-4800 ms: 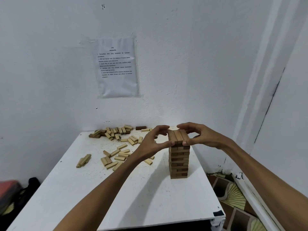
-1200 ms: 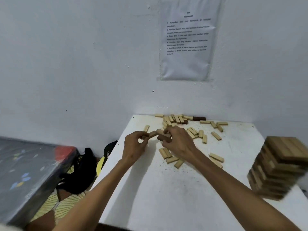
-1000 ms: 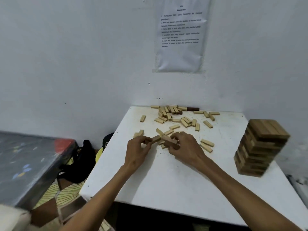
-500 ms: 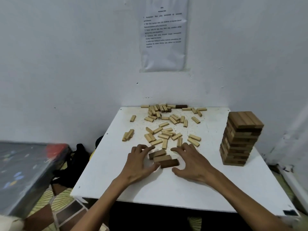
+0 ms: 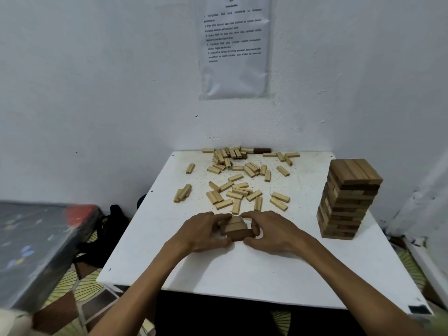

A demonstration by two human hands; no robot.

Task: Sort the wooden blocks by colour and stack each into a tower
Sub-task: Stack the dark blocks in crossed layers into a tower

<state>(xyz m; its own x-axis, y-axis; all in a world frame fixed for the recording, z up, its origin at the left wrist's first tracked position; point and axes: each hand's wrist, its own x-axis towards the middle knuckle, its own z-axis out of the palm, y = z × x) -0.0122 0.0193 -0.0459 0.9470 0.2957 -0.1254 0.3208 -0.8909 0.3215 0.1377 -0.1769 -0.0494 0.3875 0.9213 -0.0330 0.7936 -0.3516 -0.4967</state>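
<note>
White table [image 5: 242, 275]: set in the corner of the room, bearing every item below but the sheet.
Printed sheet [image 5: 236, 47]: fixed to the wall above the table's far edge; text too small for me to read.
Brown tower [image 5: 349, 197]: upright near the table's right edge, layers crossing, three blocks side by side on top.
Pale loose blocks [image 5: 237, 187]: scattered flat across the far half, thickest by the wall.
My left hand [image 5: 201, 232]: on the table near the middle, fingers curled against the left end of the three brown blocks [image 5: 236, 229].
My right hand [image 5: 271, 235]: opposite, fingers curled round their right end, thumb at the near side.
The three brown blocks: flat on the table, side by side, grasped between both my hands; the nearest is darkest.
Single dark block [image 5: 261, 150]: lying flat against the back wall, among the pale ones.
</note>
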